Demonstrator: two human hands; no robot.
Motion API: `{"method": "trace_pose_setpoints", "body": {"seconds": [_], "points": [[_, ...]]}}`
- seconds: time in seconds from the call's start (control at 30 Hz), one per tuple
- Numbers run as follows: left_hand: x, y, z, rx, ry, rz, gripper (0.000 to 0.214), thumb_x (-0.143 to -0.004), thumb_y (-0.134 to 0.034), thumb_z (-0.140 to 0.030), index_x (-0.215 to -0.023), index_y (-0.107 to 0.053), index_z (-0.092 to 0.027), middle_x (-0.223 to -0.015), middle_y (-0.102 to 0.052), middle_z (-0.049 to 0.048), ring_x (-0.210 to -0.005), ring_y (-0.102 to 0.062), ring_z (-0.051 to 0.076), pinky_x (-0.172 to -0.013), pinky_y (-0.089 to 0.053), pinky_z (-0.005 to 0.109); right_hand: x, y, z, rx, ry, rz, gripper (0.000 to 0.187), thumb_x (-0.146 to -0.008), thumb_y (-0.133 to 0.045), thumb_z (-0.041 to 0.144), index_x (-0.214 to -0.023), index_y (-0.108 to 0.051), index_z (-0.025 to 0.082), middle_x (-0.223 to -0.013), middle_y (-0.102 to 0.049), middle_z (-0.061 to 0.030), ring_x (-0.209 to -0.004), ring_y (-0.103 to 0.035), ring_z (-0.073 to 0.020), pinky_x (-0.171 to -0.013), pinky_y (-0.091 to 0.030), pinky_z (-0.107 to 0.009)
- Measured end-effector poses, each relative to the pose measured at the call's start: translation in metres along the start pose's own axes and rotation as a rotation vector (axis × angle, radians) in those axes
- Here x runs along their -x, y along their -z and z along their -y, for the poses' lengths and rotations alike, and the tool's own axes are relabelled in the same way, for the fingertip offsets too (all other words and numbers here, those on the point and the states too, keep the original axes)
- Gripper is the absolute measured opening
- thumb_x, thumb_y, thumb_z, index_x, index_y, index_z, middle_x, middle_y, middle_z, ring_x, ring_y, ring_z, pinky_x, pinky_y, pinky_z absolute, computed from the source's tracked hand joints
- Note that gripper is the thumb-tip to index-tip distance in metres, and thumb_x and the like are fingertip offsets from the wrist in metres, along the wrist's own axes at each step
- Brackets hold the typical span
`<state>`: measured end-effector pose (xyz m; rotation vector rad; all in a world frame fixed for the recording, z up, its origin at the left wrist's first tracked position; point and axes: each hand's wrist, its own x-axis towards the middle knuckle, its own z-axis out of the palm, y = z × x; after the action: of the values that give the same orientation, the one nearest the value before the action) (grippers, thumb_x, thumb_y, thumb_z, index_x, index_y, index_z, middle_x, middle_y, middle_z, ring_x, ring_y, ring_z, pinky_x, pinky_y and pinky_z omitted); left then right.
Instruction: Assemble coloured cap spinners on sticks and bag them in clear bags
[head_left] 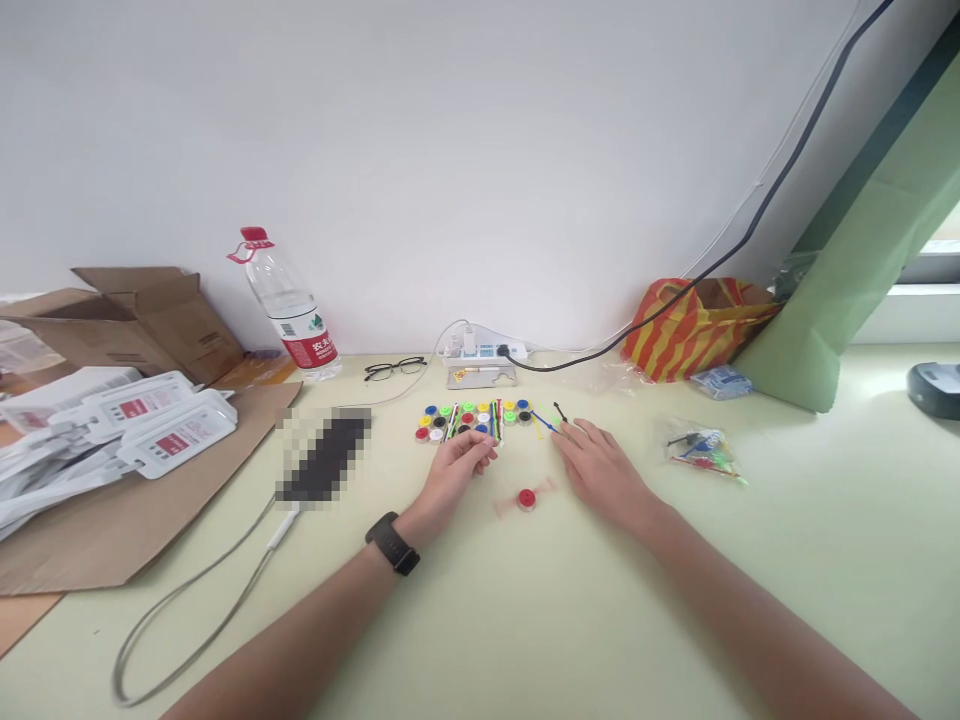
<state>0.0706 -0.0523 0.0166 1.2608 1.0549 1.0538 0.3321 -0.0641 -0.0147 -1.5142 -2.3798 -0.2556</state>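
On the green tabletop lies a small round red spinner (526, 499), its thin arms smeared by motion. To its left is my left hand (457, 468), fingers curled in and nothing visible in them. My right hand (602, 472) rests palm down to the right of the spinner, fingers stretched out. Close to its fingertips lie a blue arrow-shaped pointer (543, 420) and a black pointer (559, 411). Behind both hands are rows of round discs (468, 419) in several colours, with bundles of thin coloured pointers (496, 418) among them; my left hand partly covers these.
A clear bag of coloured pointers (703, 448) lies right. Farther back are a power strip (480, 349), eyeglasses (395, 369), a water bottle (300, 320) and a striped bag (690, 325). At left are a pixelated dark object (330, 460), a cable (225, 600) and cardboard (90, 535).
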Motion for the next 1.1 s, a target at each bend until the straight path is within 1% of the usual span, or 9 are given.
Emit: {"method": "trace_pose_setpoints", "body": {"seconds": [0.17,0.33,0.47,0.6,0.67,0.83,0.93,1.0,1.1], "points": [[0.0,0.001,0.0,-0.018,-0.002,0.01,0.03,-0.084,-0.073,-0.048,-0.084,-0.068,-0.018,-0.081,-0.065,0.0033,-0.071,-0.054,0.014,-0.066,-0.042,0.027,0.002,0.003,0.0,-0.048,-0.063,0.035,0.039,-0.101,-0.036,0.02,-0.133,-0.059,0.022,-0.142,-0.06,-0.0125,-0.128,-0.052,-0.0295,-0.1,-0.045,-0.044],[0.001,0.0,-0.001,-0.009,0.004,0.013,0.029,-0.084,-0.073,-0.046,-0.085,-0.068,-0.018,-0.082,-0.065,0.0031,-0.07,-0.053,0.013,-0.065,-0.04,0.026,0.001,0.01,0.003,-0.095,-0.092,0.052,0.035,-0.102,-0.037,0.023,-0.128,-0.061,0.021,-0.132,-0.064,-0.0129,-0.119,-0.057,-0.0279,-0.098,-0.047,-0.042],[0.001,-0.001,-0.002,-0.022,0.004,0.014,0.029,-0.084,-0.073,-0.047,-0.084,-0.068,-0.018,-0.081,-0.065,0.0036,-0.071,-0.053,0.014,-0.066,-0.042,0.026,0.002,0.006,0.002,-0.063,-0.118,0.025,0.041,-0.101,-0.038,0.026,-0.136,-0.058,0.02,-0.141,-0.058,-0.0146,-0.129,-0.052,-0.0304,-0.103,-0.046,-0.045],[0.001,-0.001,-0.002,-0.023,0.012,0.021,0.029,-0.083,-0.074,-0.047,-0.083,-0.068,-0.018,-0.081,-0.065,0.0029,-0.07,-0.053,0.014,-0.065,-0.041,0.026,0.004,-0.003,-0.001,-0.016,-0.108,0.013,0.048,-0.103,-0.033,0.03,-0.144,-0.053,0.017,-0.152,-0.052,-0.0147,-0.141,-0.043,-0.0322,-0.112,-0.04,-0.049],[0.001,-0.001,-0.002,-0.016,0.017,0.022,0.028,-0.083,-0.074,-0.046,-0.083,-0.069,-0.018,-0.08,-0.066,0.0024,-0.07,-0.053,0.013,-0.065,-0.041,0.026,0.005,-0.003,-0.002,-0.016,-0.104,0.017,0.049,-0.104,-0.031,0.032,-0.145,-0.053,0.016,-0.152,-0.052,-0.0138,-0.142,-0.041,-0.0324,-0.114,-0.037,-0.049],[0.001,-0.001,-0.001,-0.002,0.014,0.024,0.026,-0.085,-0.074,-0.044,-0.084,-0.069,-0.018,-0.08,-0.065,0.0023,-0.071,-0.053,0.013,-0.066,-0.04,0.026,0.003,0.001,-0.002,-0.049,-0.101,0.043,0.05,-0.103,-0.031,0.03,-0.146,-0.051,0.017,-0.15,-0.054,-0.0129,-0.138,-0.045,-0.0308,-0.111,-0.04,-0.047],[0.001,-0.002,-0.002,-0.011,0.017,0.025,0.026,-0.085,-0.073,-0.044,-0.084,-0.068,-0.018,-0.081,-0.065,0.0029,-0.071,-0.052,0.014,-0.067,-0.039,0.026,0.003,0.002,-0.002,-0.022,-0.104,0.052,0.053,-0.103,-0.031,0.031,-0.152,-0.046,0.018,-0.156,-0.048,-0.0125,-0.144,-0.039,-0.0332,-0.115,-0.034,-0.052],[0.001,-0.002,-0.002,-0.011,0.019,0.027,0.026,-0.085,-0.074,-0.043,-0.084,-0.068,-0.018,-0.081,-0.065,0.0029,-0.07,-0.052,0.014,-0.066,-0.039,0.026,0.003,0.001,-0.002,-0.012,-0.106,0.058,0.053,-0.103,-0.031,0.032,-0.152,-0.046,0.019,-0.158,-0.047,-0.0114,-0.147,-0.035,-0.0343,-0.117,-0.029,-0.055],[0.002,-0.002,-0.003,-0.004,0.016,0.024,0.026,-0.085,-0.073,-0.043,-0.084,-0.068,-0.018,-0.08,-0.065,0.0025,-0.071,-0.051,0.013,-0.066,-0.038,0.026,0.002,0.0,-0.003,-0.025,-0.102,0.07,0.052,-0.103,-0.031,0.033,-0.149,-0.049,0.018,-0.156,-0.05,-0.0114,-0.146,-0.037,-0.0334,-0.118,-0.028,-0.055]]}}
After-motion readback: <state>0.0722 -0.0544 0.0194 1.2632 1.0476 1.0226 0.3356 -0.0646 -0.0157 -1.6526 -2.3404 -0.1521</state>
